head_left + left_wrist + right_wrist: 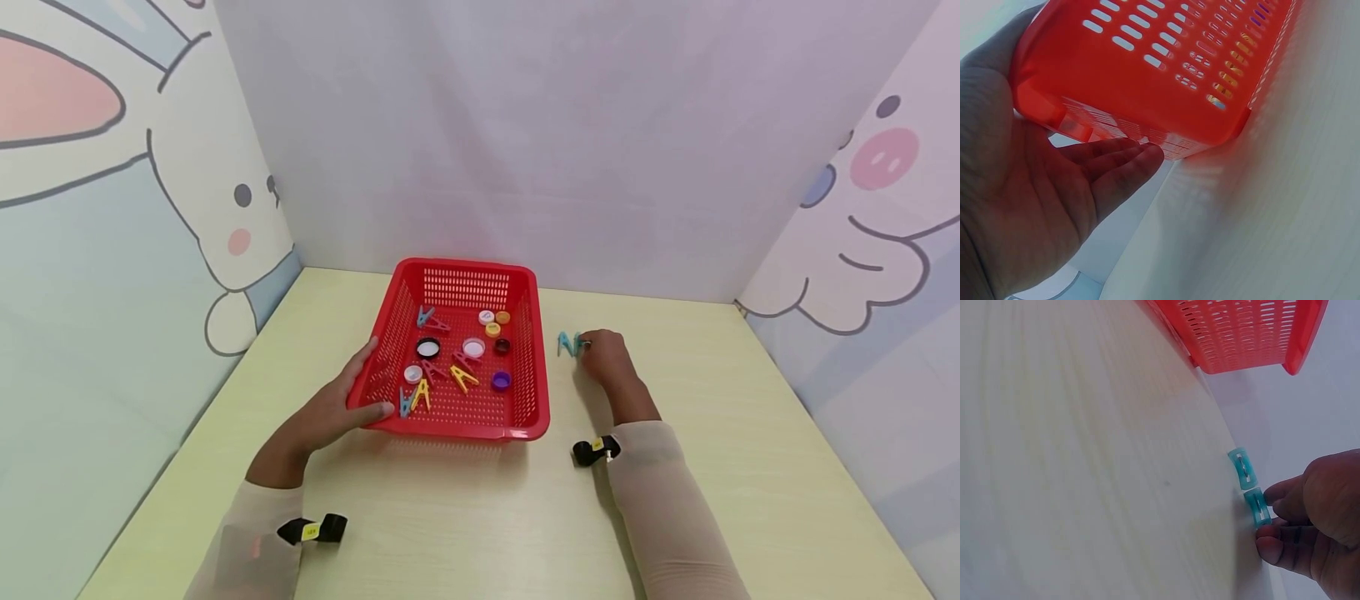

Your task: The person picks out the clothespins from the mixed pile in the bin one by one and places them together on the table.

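We see a red basket (452,432) on the pale table (450,525), near the back wall. Our left hand (333,412) holds its left side, the thumb lying over the rim and the fingers against the outside of the basket.

To the right of the basket, our right hand (606,357) pinches a blue clothespin (577,343) between thumb and fingertips at the table. Just left of it is a second blue clothespin (565,343); the two sit very close, though the small view from the right wrist does not let us say for sure whether they touch.

Inside the basket, a blue clothespin and a pink one (438,326) lie at the back left. Two more pink clothespins lie around the middle, with a yellow clothespin (463,379) beside them. At the front left corner we find another yellow clothespin next to a blue one.

Among these are bottle caps: a black-rimmed cap (427,348) and a white cap (413,374) to the left, a purple cap (501,381) and a dark brown cap (502,346) to the right. White, orange and yellow caps cluster near the back right.
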A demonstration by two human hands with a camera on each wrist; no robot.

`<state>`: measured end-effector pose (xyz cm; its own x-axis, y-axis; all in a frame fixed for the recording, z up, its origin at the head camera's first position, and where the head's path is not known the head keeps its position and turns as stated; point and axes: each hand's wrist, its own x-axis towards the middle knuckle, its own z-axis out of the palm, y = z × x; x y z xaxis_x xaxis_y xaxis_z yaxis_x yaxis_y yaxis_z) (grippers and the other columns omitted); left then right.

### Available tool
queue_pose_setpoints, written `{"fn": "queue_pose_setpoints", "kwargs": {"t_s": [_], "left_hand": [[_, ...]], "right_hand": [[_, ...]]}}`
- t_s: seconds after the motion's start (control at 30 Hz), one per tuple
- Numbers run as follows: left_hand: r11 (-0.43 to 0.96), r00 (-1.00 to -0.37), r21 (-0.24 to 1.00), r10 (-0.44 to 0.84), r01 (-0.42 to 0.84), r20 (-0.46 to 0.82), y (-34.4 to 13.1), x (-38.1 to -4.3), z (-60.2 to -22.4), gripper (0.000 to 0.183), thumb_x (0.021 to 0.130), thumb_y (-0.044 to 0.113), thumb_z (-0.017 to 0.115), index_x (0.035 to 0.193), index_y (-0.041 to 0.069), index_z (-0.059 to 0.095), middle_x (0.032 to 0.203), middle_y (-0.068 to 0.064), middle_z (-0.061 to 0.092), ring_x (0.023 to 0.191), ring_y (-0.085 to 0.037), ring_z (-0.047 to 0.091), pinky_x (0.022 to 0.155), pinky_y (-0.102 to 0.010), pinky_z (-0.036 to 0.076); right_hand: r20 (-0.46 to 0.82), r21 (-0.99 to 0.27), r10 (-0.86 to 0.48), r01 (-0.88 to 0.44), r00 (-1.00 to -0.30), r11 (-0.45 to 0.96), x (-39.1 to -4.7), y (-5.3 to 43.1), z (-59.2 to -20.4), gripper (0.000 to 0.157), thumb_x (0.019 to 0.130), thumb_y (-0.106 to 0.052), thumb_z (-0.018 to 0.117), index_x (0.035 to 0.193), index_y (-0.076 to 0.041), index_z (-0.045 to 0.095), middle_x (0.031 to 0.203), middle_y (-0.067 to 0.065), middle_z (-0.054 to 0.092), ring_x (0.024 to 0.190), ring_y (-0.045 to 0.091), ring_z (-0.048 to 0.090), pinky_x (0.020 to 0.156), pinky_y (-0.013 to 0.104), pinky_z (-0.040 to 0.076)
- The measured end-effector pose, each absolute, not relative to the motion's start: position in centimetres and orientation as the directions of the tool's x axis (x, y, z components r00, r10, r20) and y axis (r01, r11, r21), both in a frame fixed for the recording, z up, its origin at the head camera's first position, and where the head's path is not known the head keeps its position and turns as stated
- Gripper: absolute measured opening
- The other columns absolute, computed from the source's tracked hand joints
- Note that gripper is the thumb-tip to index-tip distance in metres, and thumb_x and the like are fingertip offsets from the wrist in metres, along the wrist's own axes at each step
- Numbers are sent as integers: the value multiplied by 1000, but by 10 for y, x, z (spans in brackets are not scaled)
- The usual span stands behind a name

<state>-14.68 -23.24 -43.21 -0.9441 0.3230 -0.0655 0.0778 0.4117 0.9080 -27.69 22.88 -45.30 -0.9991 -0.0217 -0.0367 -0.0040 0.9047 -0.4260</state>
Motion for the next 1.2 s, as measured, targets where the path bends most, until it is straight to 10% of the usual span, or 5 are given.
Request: {"fn": "queue_pose_setpoints", "kwargs": {"t_s": [0.8, 1.2], "left_hand": [[411, -944, 908, 324, 74, -69, -233, -147, -432, 122, 91, 34, 86, 177, 30, 0, 167, -25, 36, 148, -51, 44, 93, -49, 68], [405, -943, 910, 328, 86, -57, -234, -146, -433, 121, 91, 33, 86, 177, 30, 1, 167, -25, 36, 148, -52, 44, 93, -48, 68]], "right_hand": [[-36, -429, -1, 14, -999, 903, -275, 230, -447, 43, 108, -2, 47, 147, 7, 63, 151, 32, 61, 148, 50, 53, 122, 61, 48], [30, -416, -19, -30, -999, 909, -270, 235, -439, 43, 110, -5, 49, 150, 6, 60, 143, 36, 59, 124, 49, 63, 95, 56, 58]]}}
